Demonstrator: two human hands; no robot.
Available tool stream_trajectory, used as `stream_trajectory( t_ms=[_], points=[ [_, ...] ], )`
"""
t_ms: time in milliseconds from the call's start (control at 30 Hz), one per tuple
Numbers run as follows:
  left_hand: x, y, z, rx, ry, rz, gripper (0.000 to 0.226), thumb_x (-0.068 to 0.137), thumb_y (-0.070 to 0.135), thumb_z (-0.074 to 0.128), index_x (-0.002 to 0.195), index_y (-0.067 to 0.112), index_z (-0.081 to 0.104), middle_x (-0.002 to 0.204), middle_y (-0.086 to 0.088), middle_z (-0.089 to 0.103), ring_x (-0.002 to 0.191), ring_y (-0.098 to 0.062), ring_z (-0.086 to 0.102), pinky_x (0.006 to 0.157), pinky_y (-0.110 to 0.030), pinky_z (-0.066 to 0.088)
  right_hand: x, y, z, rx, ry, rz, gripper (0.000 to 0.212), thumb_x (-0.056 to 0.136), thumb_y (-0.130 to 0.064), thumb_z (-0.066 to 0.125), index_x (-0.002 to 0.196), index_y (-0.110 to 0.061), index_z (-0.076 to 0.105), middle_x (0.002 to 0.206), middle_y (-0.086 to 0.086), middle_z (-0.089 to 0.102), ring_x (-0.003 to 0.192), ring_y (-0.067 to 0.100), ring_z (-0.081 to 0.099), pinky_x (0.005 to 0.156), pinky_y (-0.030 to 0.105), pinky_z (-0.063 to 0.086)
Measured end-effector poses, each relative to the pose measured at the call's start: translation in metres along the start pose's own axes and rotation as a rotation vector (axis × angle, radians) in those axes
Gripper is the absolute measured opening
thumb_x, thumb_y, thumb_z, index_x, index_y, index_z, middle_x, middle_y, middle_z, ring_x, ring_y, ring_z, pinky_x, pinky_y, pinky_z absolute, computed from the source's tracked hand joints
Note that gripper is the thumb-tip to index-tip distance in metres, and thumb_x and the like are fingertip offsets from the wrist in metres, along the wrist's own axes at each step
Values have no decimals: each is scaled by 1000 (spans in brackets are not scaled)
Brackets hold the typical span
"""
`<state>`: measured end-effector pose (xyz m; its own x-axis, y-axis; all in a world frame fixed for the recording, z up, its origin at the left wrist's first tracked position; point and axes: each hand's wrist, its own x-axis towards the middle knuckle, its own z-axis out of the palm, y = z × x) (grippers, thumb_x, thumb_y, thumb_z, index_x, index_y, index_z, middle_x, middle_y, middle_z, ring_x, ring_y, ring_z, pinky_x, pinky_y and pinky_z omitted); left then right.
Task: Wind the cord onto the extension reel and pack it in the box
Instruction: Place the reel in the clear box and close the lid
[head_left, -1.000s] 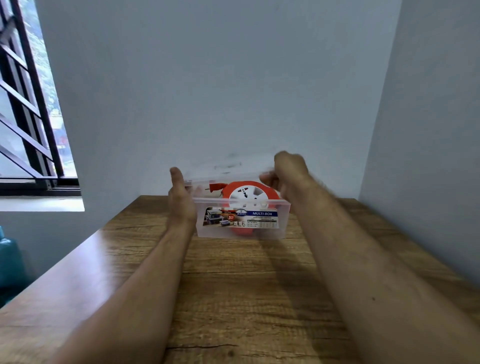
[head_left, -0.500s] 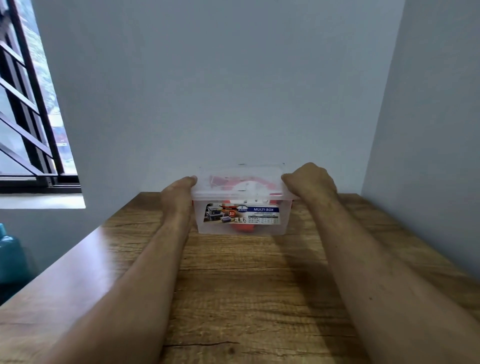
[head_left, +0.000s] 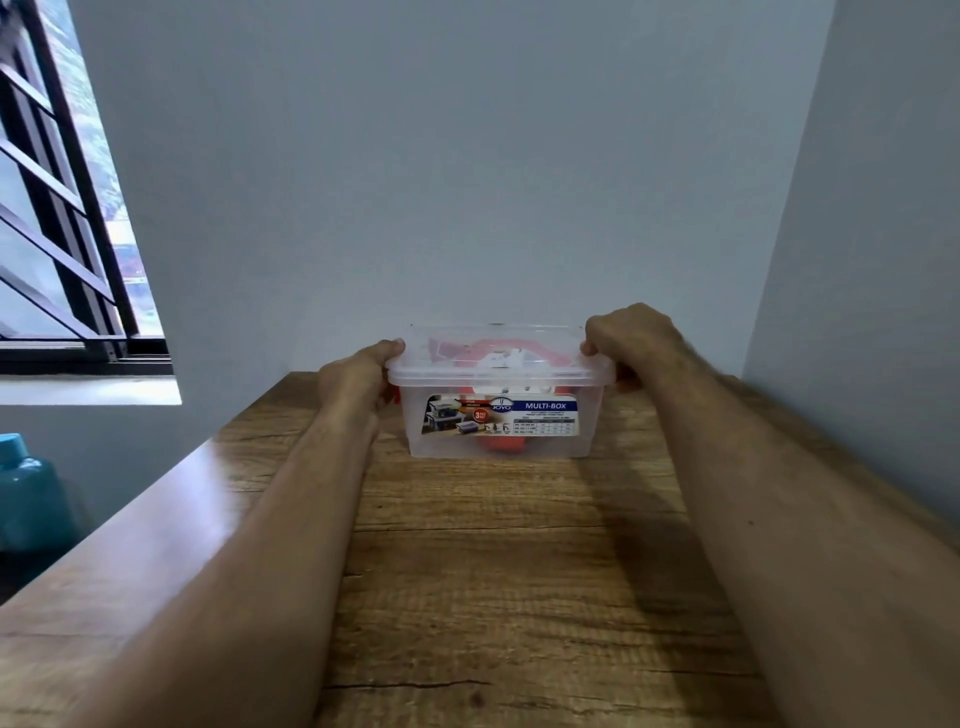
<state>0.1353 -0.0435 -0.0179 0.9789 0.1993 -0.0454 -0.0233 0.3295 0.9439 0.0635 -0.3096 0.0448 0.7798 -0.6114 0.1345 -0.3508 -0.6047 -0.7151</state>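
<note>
A clear plastic box with a "MULTI-BOX" label stands at the far end of the wooden table. Its translucent lid lies flat on top. The orange and white extension reel shows blurred through the walls and lid. My left hand grips the box's left end at the lid rim, thumb on top. My right hand grips the right end, fingers curled over the lid's corner. The cord itself cannot be made out.
Grey walls close in behind the box and along the table's right side. A barred window is at the left, with a teal container on the floor below it.
The lid has come down from a raised, tilted position to lie flat on the box. Both hands have shifted to the lid's two ends and now press on its rim.
</note>
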Motion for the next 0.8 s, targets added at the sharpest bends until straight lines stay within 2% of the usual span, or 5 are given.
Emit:
stream_trajectory(
  t_ms=[100,267,467,633,800],
  points=[
    [-1,2,2,-57,-19,-70,16,84,8,82,91,5,68,60,-1,63,32,-6,51,58,-31,56,9,3,0,88,-67,39,26,67,-26,75,84,-8,64,84,11,70,76,30,70,80,41,58],
    [-9,3,5,-43,-93,-209,26,86,25,79,107,11,71,83,-5,74,72,-18,69,58,-31,63,20,17,-4,311,-200,144,34,65,-20,79,94,-6,69,77,8,73,63,24,67,59,34,58],
    [-13,3,0,-2,-188,-331,37,87,38,78,108,10,65,102,-13,70,90,-24,71,63,-35,63,6,39,9,646,-432,281,52,64,-31,77,109,-9,62,94,22,74,75,43,72,75,63,54],
    [-6,5,0,-192,-192,-361,30,89,21,80,110,5,65,91,-8,66,78,-16,64,73,-24,60,9,38,8,742,-409,312,52,68,-21,80,114,-5,61,106,15,71,86,37,72,77,58,56],
    [-2,5,6,-62,-125,-173,13,93,14,74,100,9,65,96,-11,71,85,-23,72,74,-38,66,9,19,6,617,-280,180,21,81,-6,69,101,-2,61,94,13,69,80,27,70,78,46,60]
  ],
)
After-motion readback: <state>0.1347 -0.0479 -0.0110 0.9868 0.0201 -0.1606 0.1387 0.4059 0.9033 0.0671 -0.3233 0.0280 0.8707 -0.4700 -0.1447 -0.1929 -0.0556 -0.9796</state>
